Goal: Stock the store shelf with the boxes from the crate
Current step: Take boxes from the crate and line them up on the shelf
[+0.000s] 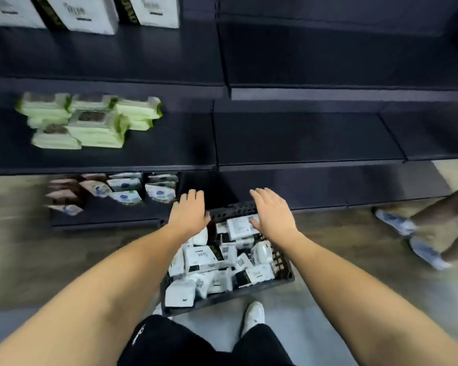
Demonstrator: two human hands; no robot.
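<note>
Both hands hover flat over the black crate (236, 294) at lower centre. The left hand (188, 212) has its fingers spread and holds nothing; the right hand (271, 212) is just as wide. Below them the white boxes (200, 256) lie jumbled in the crate, their print too blurred to read. The dark shelf (302, 136) lies bare at centre right. Matching white cartons (82, 14) stand upper left, with green-white packs (90, 122) below them.

Both hands (188, 212) (271, 211) outstretched, fingers straight.
</note>
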